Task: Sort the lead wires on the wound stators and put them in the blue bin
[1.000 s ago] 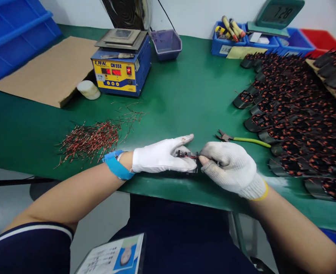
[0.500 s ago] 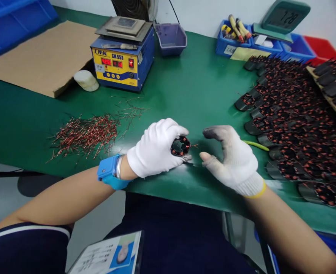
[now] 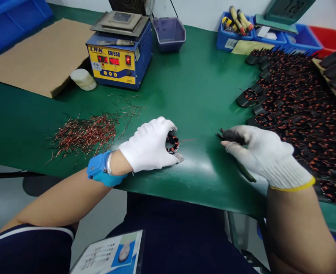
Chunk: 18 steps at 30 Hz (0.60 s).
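Observation:
In a white glove, my left hand (image 3: 151,146) grips a round black part with copper windings (image 3: 172,144), its open end facing up and to the right. A thin copper wire (image 3: 188,140) sticks out of it to the right. My right hand (image 3: 256,152), in a white glove with darkened fingertips, is closed on a pair of cutters (image 3: 245,171); their dark jaws point left toward the wire, a gap apart from it. To the left of my left hand lies a pile of cut copper wire pieces (image 3: 85,135).
Many black wound parts (image 3: 299,114) fill the right side. Behind are a blue-yellow CM558 unit (image 3: 113,62), a round white pad stack (image 3: 83,79), a purple bin (image 3: 169,34), a blue tool bin (image 3: 233,32) and cardboard (image 3: 39,53) at the left.
My right hand, open and holding nothing before, has moved right and closed on the cutters. My left hand has shifted slightly left with the wound part, whose wire now points straight right.

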Each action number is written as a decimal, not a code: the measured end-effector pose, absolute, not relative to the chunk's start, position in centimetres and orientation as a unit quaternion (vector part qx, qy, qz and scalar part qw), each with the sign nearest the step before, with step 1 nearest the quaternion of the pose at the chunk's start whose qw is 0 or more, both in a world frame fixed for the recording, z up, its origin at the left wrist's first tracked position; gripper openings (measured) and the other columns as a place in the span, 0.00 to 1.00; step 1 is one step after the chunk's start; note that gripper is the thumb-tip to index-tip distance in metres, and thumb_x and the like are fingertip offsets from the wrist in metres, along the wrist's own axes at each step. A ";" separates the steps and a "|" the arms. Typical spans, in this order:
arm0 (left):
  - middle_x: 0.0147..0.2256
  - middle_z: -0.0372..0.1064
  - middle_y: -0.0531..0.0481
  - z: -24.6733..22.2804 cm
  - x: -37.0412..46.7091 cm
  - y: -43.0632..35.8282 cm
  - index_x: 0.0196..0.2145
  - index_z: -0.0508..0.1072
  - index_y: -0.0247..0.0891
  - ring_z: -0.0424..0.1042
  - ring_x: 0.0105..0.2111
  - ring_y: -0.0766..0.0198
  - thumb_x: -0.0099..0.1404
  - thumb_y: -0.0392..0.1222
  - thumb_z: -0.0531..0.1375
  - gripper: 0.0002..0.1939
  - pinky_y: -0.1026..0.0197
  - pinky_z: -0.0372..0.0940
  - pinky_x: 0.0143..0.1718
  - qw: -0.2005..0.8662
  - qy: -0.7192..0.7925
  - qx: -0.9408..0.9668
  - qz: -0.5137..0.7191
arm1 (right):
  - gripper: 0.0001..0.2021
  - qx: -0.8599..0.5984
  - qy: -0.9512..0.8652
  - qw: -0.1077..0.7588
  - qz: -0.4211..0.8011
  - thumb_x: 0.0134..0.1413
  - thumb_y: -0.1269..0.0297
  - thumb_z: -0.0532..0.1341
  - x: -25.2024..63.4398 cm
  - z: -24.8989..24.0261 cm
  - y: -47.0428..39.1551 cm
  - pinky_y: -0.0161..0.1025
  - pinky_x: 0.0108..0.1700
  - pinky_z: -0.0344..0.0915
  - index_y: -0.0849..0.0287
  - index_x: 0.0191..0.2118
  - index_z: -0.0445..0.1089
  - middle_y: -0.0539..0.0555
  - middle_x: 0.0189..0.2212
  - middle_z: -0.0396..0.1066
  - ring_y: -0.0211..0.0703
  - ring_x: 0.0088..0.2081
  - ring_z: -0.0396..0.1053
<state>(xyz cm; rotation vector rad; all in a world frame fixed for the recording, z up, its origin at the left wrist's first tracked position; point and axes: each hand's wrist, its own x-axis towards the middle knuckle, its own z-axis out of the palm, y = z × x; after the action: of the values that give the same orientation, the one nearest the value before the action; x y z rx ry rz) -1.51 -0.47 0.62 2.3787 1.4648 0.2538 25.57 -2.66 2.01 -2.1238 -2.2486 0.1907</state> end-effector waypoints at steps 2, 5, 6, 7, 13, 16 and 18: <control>0.48 0.68 0.42 0.8 -1.7 -0.4 0.53 0.65 0.38 0.72 0.44 0.47 0.46 0.61 0.65 0.40 0.49 0.67 0.42 0.166 0.519 0.834 0.084 | 0.27 -0.643 -0.762 0.074 0.026 0.49 0.46 0.62 24.6 1.9 -2.8 0.47 0.38 0.67 0.55 0.53 0.69 0.59 0.49 0.72 0.57 0.42 0.73; 0.46 0.69 0.44 0.6 -1.9 -0.4 0.50 0.67 0.40 0.73 0.43 0.49 0.49 0.59 0.65 0.34 0.51 0.67 0.42 0.176 0.514 0.837 0.068 | 0.33 -0.516 -0.847 0.129 -0.007 0.51 0.49 0.62 22.1 0.9 -3.0 0.48 0.50 0.66 0.62 0.59 0.62 0.65 0.57 0.64 0.59 0.52 0.67; 0.45 0.70 0.45 0.5 -1.9 -0.4 0.48 0.69 0.41 0.73 0.42 0.50 0.50 0.58 0.64 0.31 0.52 0.67 0.41 0.181 0.511 0.838 0.065 | 0.31 -0.482 -0.867 0.128 -0.009 0.53 0.51 0.60 21.2 0.5 -3.0 0.49 0.51 0.65 0.63 0.59 0.61 0.66 0.57 0.63 0.59 0.53 0.66; 0.43 0.71 0.46 0.4 -1.9 -0.4 0.46 0.69 0.41 0.73 0.41 0.51 0.52 0.57 0.64 0.28 0.53 0.68 0.40 0.185 0.506 0.840 0.064 | 0.27 -0.460 -0.880 0.118 -0.005 0.56 0.53 0.57 20.4 0.1 -3.1 0.48 0.50 0.64 0.63 0.58 0.62 0.66 0.56 0.64 0.58 0.52 0.66; 0.41 0.71 0.44 0.3 -1.1 -1.0 0.43 0.71 0.38 0.73 0.41 0.52 0.56 0.52 0.62 0.20 0.52 0.68 0.42 0.173 0.444 0.875 0.085 | 0.14 -0.477 -0.857 0.074 0.183 0.62 0.60 0.50 18.8 -0.4 -3.2 0.37 0.32 0.56 0.59 0.36 0.70 0.54 0.32 0.71 0.42 0.31 0.67; 0.43 0.72 0.43 0.6 -0.8 -1.6 0.47 0.68 0.38 0.73 0.42 0.53 0.53 0.51 0.65 0.26 0.52 0.68 0.44 0.232 0.432 0.854 0.176 | 0.13 -0.473 -0.794 0.159 0.347 0.60 0.61 0.53 19.8 0.5 -3.5 0.33 0.28 0.54 0.59 0.29 0.69 0.48 0.24 0.67 0.35 0.26 0.63; 0.39 0.73 0.44 0.9 -0.9 -1.8 0.54 0.62 0.38 0.75 0.35 0.56 0.51 0.56 0.66 0.37 0.55 0.70 0.37 0.378 0.464 0.772 0.214 | 0.12 -0.462 -0.756 0.227 0.405 0.58 0.63 0.55 20.4 1.3 -3.7 0.32 0.27 0.54 0.60 0.26 0.68 0.46 0.21 0.65 0.33 0.24 0.61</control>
<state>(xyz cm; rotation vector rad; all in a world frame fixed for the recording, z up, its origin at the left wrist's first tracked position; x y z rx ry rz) -0.94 -1.77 0.87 1.9739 1.1858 0.5480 20.42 -3.71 1.28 -1.2730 -2.0831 1.1151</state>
